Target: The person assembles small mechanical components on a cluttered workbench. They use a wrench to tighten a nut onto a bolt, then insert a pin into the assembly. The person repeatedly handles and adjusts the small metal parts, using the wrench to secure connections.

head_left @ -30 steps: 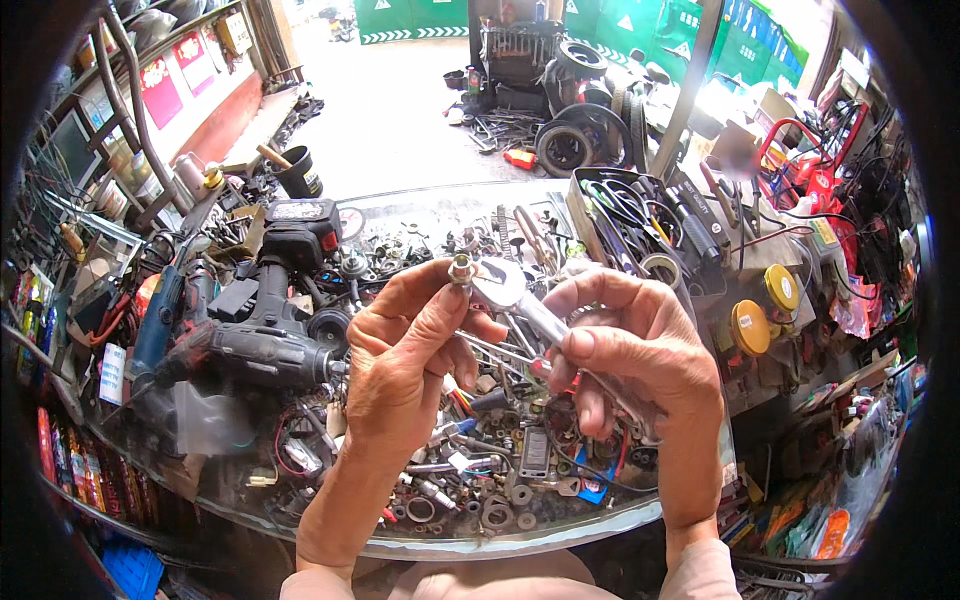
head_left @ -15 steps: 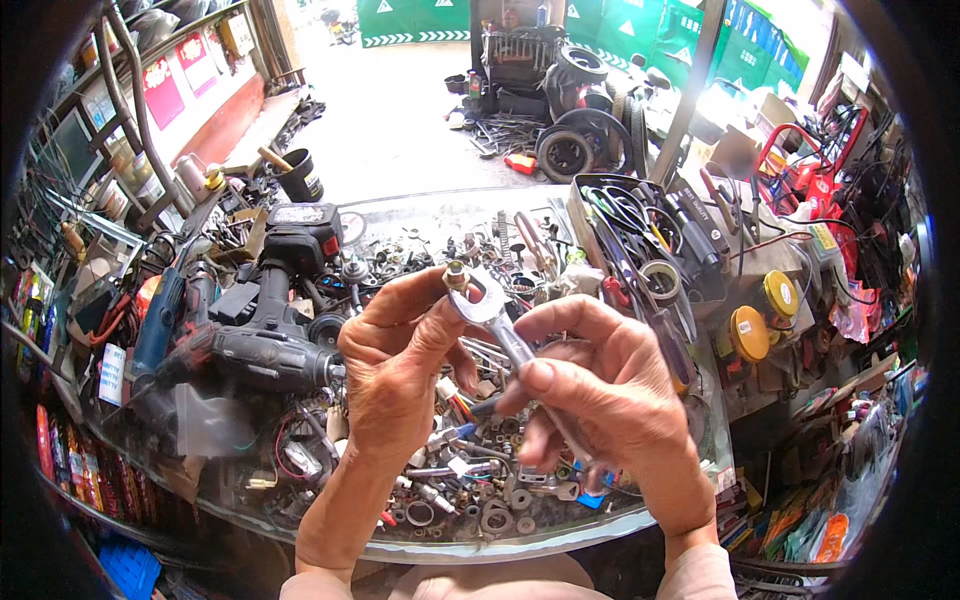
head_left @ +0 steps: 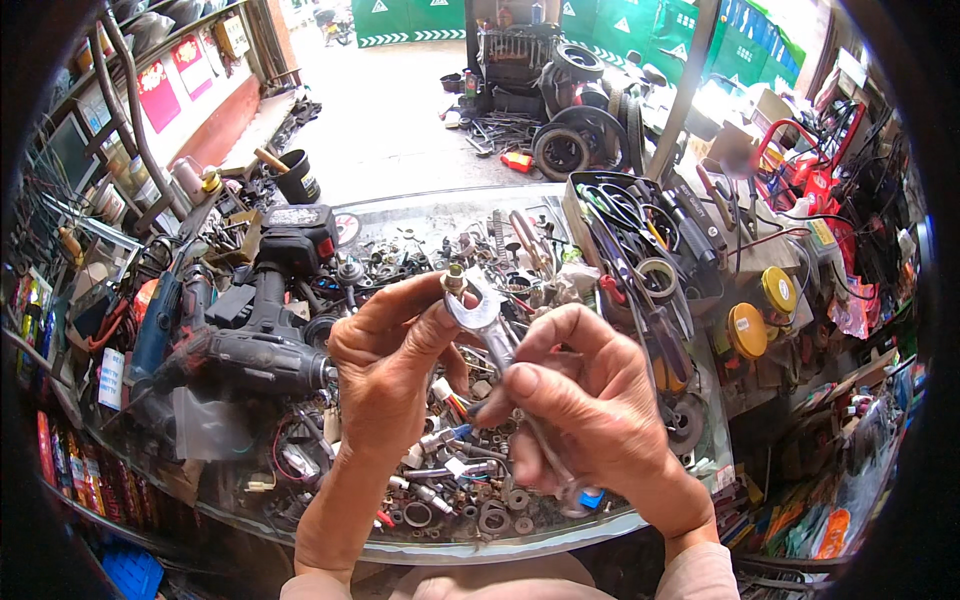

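My left hand (head_left: 385, 375) pinches a small brass-coloured metal fitting (head_left: 454, 277) between thumb and fingertips, above the middle of the bench. My right hand (head_left: 605, 405) is closed around the shaft of a silver open-ended wrench (head_left: 500, 348). The wrench slants from upper left to lower right, its open jaw right beside the fitting and close to my left thumb. Whether the jaw touches the fitting I cannot tell. My left fingers hide the fitting's lower part.
Beneath my hands lies a glass-topped bench (head_left: 590, 530) strewn with washers, nuts and small parts. A black cordless impact wrench (head_left: 265, 355) lies at left. At right stand a tool box (head_left: 570, 205) of pliers and cables and yellow-lidded jars (head_left: 747, 331). Tyres (head_left: 562, 152) stand on the floor beyond.
The wrench has swung steeper, its lower end shifting left and down with my right hand. My left hand still holds the fitting in nearly the same place.
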Demonstrator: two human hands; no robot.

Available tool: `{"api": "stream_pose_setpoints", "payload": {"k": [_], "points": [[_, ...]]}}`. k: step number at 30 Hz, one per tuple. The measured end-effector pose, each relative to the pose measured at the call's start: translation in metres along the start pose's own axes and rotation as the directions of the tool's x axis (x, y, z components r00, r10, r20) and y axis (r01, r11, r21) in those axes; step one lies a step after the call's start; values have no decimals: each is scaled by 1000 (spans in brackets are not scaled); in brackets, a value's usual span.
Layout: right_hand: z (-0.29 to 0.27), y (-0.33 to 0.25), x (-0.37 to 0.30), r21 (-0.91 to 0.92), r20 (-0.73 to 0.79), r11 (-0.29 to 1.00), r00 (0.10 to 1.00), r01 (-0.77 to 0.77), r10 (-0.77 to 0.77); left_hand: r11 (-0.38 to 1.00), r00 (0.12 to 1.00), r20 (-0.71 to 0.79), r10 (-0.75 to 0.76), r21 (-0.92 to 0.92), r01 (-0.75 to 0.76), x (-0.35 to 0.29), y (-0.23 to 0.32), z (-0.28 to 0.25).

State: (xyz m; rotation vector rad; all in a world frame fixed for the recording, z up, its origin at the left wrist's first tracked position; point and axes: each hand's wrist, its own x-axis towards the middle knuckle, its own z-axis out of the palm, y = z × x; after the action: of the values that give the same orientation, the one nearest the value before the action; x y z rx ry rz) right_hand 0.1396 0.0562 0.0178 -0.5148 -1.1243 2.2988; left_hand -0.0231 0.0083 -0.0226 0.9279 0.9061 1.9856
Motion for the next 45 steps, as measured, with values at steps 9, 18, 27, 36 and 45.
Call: {"api": "stream_pose_setpoints", "payload": {"k": [9,18,27,36,45], "points": [[-25,-30,6,-68,96,990,987,-121,128,959,939,261,-223,-114,259,4,11,-14],[-30,-38,2,-49,220,988,964,-145,152,950,935,268,-234,-142,279,6,7,-17],[-27,-19,-3,27,520,1000,854,-1,-13,943,952,210,-221,-203,264,6,5,-14],[-14,-5,1,-415,412,821,885,393,-216,921,953,130,-273,-252,298,4,4,-11],[-8,7,2,-606,361,544,810,580,-462,944,966,106,-234,-212,252,5,8,-7]]}}
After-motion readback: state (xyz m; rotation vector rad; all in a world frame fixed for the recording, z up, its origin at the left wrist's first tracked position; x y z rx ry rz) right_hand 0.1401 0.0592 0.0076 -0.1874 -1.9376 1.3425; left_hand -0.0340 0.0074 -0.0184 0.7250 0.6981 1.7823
